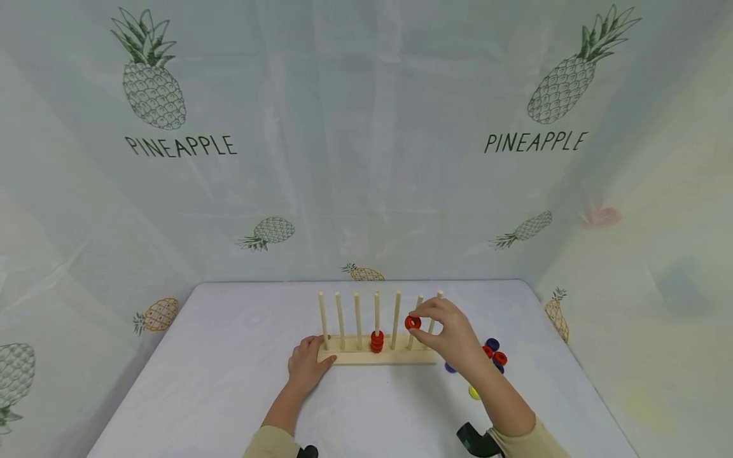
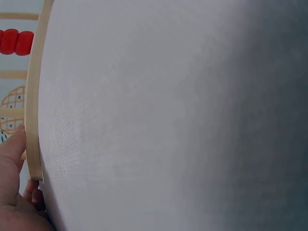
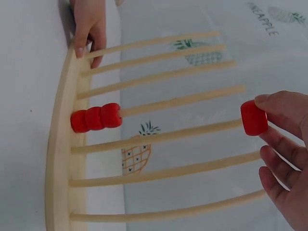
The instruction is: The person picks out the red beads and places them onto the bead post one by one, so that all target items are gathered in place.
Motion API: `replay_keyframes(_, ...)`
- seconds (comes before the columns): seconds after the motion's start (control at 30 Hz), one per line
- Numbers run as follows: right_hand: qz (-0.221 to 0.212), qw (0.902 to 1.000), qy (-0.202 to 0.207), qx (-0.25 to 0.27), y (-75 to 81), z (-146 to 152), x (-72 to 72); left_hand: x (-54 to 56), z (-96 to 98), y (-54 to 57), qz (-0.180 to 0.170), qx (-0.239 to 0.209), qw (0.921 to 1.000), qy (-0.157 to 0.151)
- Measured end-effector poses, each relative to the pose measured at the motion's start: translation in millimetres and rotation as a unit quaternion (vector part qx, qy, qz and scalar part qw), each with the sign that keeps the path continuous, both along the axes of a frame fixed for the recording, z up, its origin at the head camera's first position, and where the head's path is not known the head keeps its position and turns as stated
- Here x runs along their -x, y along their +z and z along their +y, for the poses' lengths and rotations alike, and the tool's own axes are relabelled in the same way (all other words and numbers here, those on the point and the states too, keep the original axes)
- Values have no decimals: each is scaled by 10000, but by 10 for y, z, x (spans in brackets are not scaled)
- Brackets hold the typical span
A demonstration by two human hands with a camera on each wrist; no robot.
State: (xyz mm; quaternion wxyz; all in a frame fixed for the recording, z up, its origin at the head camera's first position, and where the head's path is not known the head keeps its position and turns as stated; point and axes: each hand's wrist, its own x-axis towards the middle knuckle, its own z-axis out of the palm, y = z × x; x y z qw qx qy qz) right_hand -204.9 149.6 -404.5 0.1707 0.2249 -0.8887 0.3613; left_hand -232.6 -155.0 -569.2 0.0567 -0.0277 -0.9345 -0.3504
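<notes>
A wooden peg rack (image 1: pixel 383 359) with several upright pegs stands on the table. Three red beads (image 3: pixel 96 118) are stacked at the foot of its middle peg. My left hand (image 1: pixel 307 364) grips the rack's left end, thumb at the front and fingers behind. Between thumb and fingertips my right hand (image 1: pixel 449 327) pinches another red bead (image 3: pixel 254 118), raised near the peg tops on the right side. In the right wrist view that bead overlaps the tip of the peg beside the stacked one.
Loose red and blue beads (image 1: pixel 500 358) lie in a group right of the rack. A yellow bead (image 1: pixel 474 392) and a blue bead (image 1: pixel 450 367) are partly covered by the right arm. Behind the white table (image 1: pixel 229 356) hangs a pineapple-print sheet (image 1: pixel 366 159).
</notes>
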Motion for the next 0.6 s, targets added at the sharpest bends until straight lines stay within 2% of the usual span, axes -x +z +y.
replay_keyframes(0.2,168,9995,156,213,75,-77,43,22,-10,-53,10,51,10000,22)
replay_keyframes(0.47,587,9972,288,350,75,-183,114,2,-6,-28,48,16,10000,10)
replay_keyframes(0.6,584,9967,376,427,86,-221,140,5,-8,-27,50,57,10000,10)
